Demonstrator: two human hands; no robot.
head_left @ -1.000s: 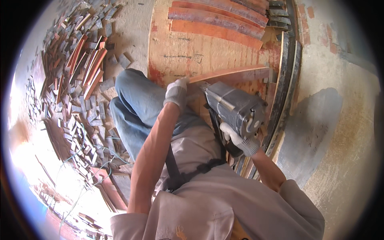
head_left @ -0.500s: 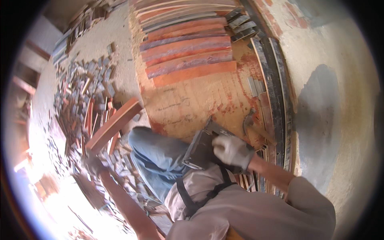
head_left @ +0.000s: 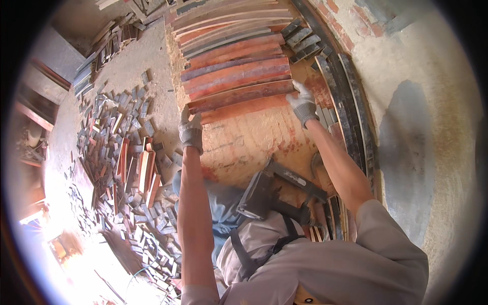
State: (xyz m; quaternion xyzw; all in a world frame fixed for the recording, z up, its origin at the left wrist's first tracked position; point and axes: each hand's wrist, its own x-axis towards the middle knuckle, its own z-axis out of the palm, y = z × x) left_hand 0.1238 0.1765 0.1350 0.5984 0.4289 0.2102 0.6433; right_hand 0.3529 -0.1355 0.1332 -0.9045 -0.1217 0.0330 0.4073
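A long reddish-brown wooden plank (head_left: 243,95) lies across the near end of a row of similar planks (head_left: 236,74), with an orange strip showing along its near side. My left hand (head_left: 191,130), in a grey-white knit glove, is closed on its left end. At its right end my right hand (head_left: 303,104), gloved alike, grips with the thumb and fingers; some fingertips are hidden. A black nail gun (head_left: 277,189) rests in my lap, touched by neither hand. Beyond it, a hammer's curved head (head_left: 316,163) shows partly behind my right forearm.
Many small wood offcuts (head_left: 133,109) litter the floor at left, with longer red pieces (head_left: 146,170) among them. Long dark boards (head_left: 351,109) run along the wall (head_left: 406,152) at right. Short dark blocks (head_left: 301,38) lie past the row's right end. A stained wooden board (head_left: 239,145) lies before me.
The plank has gone from my left side to the near end of the row. My right hand has let go of the nail gun and moved forward to the plank's right end.
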